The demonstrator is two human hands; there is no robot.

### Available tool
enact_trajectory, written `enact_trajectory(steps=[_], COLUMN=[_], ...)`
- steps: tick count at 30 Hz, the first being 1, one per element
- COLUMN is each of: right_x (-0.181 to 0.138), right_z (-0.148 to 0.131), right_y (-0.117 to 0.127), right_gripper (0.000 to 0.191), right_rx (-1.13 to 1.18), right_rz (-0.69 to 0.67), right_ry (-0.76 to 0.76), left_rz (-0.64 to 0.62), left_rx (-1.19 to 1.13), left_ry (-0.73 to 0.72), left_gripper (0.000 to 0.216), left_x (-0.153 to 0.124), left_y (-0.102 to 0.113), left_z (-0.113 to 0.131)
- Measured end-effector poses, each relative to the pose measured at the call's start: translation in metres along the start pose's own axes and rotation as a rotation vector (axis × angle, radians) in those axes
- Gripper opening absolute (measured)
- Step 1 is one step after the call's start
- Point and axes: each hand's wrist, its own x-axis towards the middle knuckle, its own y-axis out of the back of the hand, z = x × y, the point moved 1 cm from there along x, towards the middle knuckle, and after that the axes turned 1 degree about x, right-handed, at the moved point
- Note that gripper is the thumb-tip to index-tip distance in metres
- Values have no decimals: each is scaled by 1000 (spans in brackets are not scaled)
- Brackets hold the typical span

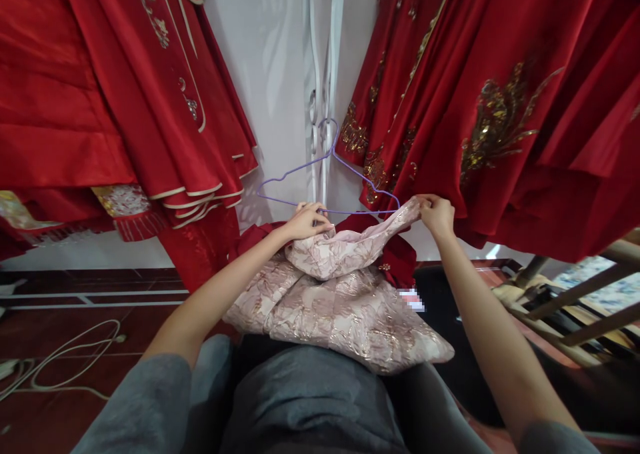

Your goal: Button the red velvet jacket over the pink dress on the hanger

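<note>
Brocade garment: one, pale pink with gold thread (345,321), heaped over the person's lap below the hanger; its folds hide its cut and full length.
Left hand: one (309,222), at the garment's upper edge, fingers bent inward; the fingertips are partly hidden, so I cannot tell whether they are clamped on the fabric.
Right hand: one (438,214), thumb and fingers clamped on the raised end of the garment's edge, beside the hanger's lower corner.
Purple hanger: one (360,212), upright behind the hands; whether its hook catches the white rods (325,54) is hard to make out.
Dark-red cloth: behind the brocade (403,257), mostly covered.
Label: one (412,299), blurred into blocks, unreadable.
Red embroidered garments: two groups, left (165,134) and right (440,107), cut off above; overlaps prevent a count.
Wooden frame: one (600,267), cut off at the right edge.
Pale cable: looped on the floor at left (75,382), running out of view.
</note>
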Motion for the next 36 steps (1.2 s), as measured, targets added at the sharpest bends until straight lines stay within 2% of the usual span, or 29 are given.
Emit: enact_trajectory(steps=[8,15,21,24,27,32,34,36], right_x=[3,3,3,9,18,21,17,12], right_z=[6,-4,-55,-87,-108,-101,-94,-90], right_y=[-2,3,3,-8,-24,-41,-41,-39], right_gripper=[34,33,32,29,28,26,28,29], right_rx=[-45,62,106,104,85,-5,-7,32], right_rz=[12,-25,-40,-65,-97,-201,-267,-281], right_ry=[37,44,248,329,393,372,374,418], left_rz=[18,-31,-62,-72,-62,61,160,311], left_rx=[-1,40,-33,-79,-110,-212,-282,-307], left_ry=[38,21,16,-12,12,17,41,151], left_gripper=[34,32,29,28,29,33,36,37], left_x=[-2,-5,2,9,16,20,16,6], left_y=[4,7,3,-2,-8,-8,-3,4], left_z=[2,0,11,22,32,27,12,-9])
